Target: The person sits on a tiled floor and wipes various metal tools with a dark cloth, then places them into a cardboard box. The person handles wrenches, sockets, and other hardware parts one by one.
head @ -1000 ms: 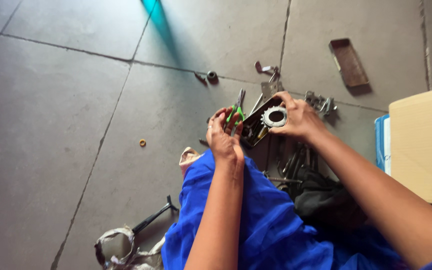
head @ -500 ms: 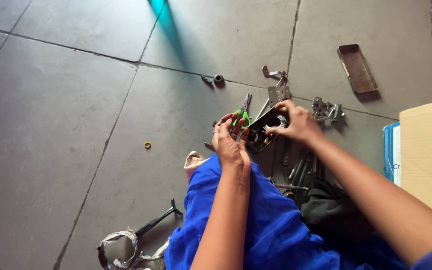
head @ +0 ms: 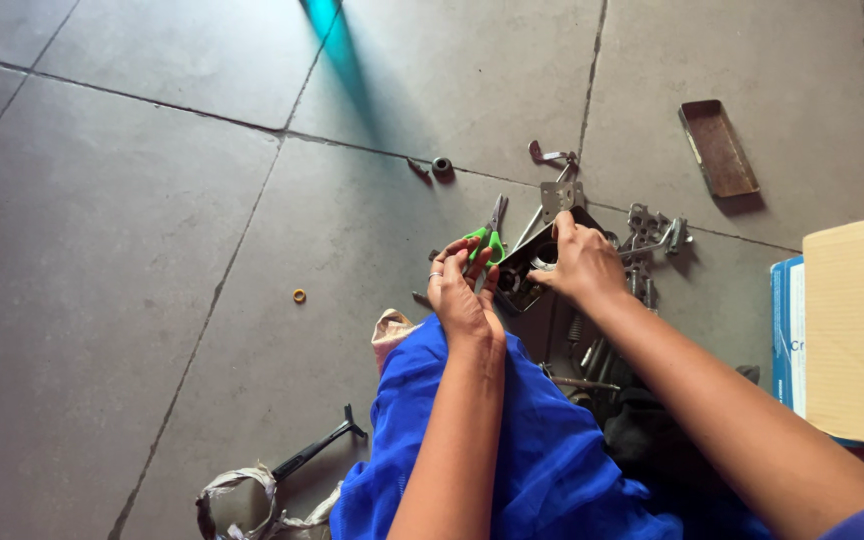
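Observation:
My left hand point(head: 460, 292) rests over my blue-clad knee point(head: 472, 450), its fingers curled on the green handles of a small pair of pliers point(head: 489, 238) whose tip points away across the floor. To the right, my right hand point(head: 582, 265) reaches down into a dark, shallow metal tray point(head: 514, 283) of small parts. Its fingers cover a toothed metal ring point(head: 544, 258), of which only an edge shows. The two hands are close together but apart.
On the grey tiled floor lie a rusty flat tin point(head: 718, 148), a small black roller point(head: 441, 165), a metal hook point(head: 550, 155), a bracket plate point(head: 562, 195), linked metal parts point(head: 655, 228) and a brass ring point(head: 299, 296). A cardboard box point(head: 857, 330) stands at right, a black-handled tool point(head: 317, 448) at lower left.
My right hand brought the toothed ring down from above the tray into it and now covers it. My left hand stayed on the green pliers. The view shifted slightly.

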